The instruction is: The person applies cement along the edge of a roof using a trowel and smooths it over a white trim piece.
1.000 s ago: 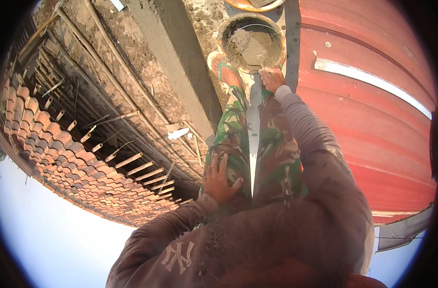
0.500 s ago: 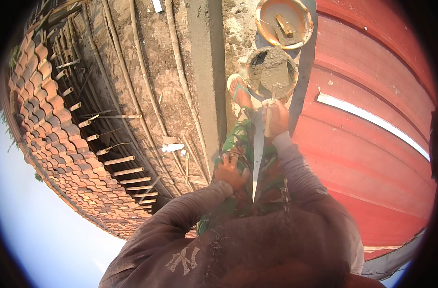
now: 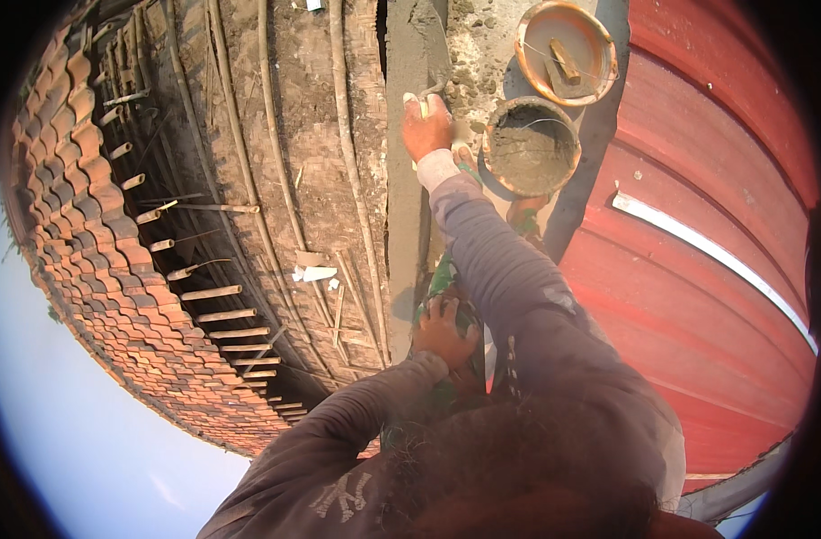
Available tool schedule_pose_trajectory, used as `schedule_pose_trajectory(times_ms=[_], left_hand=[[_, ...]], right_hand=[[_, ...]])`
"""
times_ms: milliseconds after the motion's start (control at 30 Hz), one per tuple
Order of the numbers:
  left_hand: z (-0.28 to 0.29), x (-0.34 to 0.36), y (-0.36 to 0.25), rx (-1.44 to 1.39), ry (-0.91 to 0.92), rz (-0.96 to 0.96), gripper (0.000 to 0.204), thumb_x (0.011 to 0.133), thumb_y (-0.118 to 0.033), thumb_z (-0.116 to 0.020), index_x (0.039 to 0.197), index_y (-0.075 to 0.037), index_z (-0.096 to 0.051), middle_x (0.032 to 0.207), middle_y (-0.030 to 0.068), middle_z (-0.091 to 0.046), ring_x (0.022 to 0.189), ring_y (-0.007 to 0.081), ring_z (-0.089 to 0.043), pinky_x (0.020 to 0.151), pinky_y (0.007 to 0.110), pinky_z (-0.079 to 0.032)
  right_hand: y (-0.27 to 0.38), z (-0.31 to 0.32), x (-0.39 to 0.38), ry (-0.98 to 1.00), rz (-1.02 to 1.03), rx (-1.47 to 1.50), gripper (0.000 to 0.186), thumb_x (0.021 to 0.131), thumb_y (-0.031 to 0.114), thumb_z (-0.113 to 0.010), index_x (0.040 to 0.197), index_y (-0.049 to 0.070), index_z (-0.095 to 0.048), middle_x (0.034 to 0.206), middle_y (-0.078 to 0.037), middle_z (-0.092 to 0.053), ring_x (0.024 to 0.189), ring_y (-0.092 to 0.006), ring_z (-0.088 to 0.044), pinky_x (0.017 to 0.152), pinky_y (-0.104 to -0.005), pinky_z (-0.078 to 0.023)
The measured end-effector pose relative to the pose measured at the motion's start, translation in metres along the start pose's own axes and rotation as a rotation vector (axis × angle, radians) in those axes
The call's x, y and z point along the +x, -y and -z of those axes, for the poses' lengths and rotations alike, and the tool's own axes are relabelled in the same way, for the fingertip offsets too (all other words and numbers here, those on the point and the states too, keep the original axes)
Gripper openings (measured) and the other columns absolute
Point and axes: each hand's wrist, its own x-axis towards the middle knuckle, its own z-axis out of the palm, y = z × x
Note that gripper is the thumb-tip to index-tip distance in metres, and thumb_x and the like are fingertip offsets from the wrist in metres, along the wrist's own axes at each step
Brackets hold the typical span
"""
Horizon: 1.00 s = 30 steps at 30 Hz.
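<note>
My right hand (image 3: 426,128) is wrapped round the handle of a trowel, reaching forward over a grey cement ledge (image 3: 403,269). The trowel blade (image 3: 435,56) lies against wet mortar at the ledge's far part; much of its outline blends into the grey. On my knee, in camouflage trousers, rests my left hand (image 3: 445,334), fingers spread and holding nothing. Right of my right hand stands a round bucket of wet mortar (image 3: 532,160). Beyond it is a second bucket (image 3: 523,47) with cloudy water and a wooden-handled tool (image 3: 565,61) in it.
Red metal roofing (image 3: 698,269) slopes along the right, with a white strip (image 3: 716,236) on it. To the left, a drop runs beside a woven wall (image 3: 325,207) with bamboo poles. Farther left is a clay tile roof (image 3: 96,260) with protruding bamboo ends.
My right hand has moved forward and left from the mortar bucket to the ledge, carrying the trowel. The mortar heaped on the blade is no longer over the bucket. My left hand stays on my knee.
</note>
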Motion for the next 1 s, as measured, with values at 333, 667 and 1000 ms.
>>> schedule_pose_trajectory(times_ms=[333, 667, 1000], left_hand=[[-0.004, 0.001, 0.005, -0.006, -0.065, -0.02, 0.074, 0.088, -0.05, -0.063, 0.15, -0.011, -0.052, 0.16, 0.0197, -0.039, 0.141, 0.0443, -0.042, 0.114, 0.055, -0.039], [-0.006, 0.004, 0.009, -0.004, -0.081, -0.049, 0.075, 0.087, -0.049, -0.065, 0.15, -0.01, -0.05, 0.159, 0.0207, -0.04, 0.139, 0.0455, -0.043, 0.113, 0.057, -0.039], [0.003, 0.001, 0.006, -0.017, -0.118, -0.061, 0.074, 0.087, -0.048, -0.066, 0.148, -0.008, -0.052, 0.157, 0.0215, -0.042, 0.138, 0.0477, -0.044, 0.112, 0.059, -0.041]], right_hand=[[-0.074, 0.069, 0.057, 0.313, -0.311, 0.658, 0.036, 0.106, 0.032, -0.048, 0.126, 0.004, -0.06, 0.083, -0.008, -0.058, 0.062, -0.0196, -0.06, 0.053, -0.0364, -0.052], [-0.04, 0.03, 0.096, 0.35, -0.297, 0.543, 0.033, 0.109, 0.033, -0.044, 0.114, 0.005, -0.061, 0.077, -0.006, -0.055, 0.053, -0.0175, -0.055, 0.047, -0.036, -0.05], [-0.116, 0.05, 0.027, 0.068, 0.091, -0.105, 0.037, 0.106, 0.034, -0.052, 0.129, 0.005, -0.057, 0.094, -0.022, -0.069, 0.081, -0.0392, -0.07, 0.071, -0.0505, -0.055]])
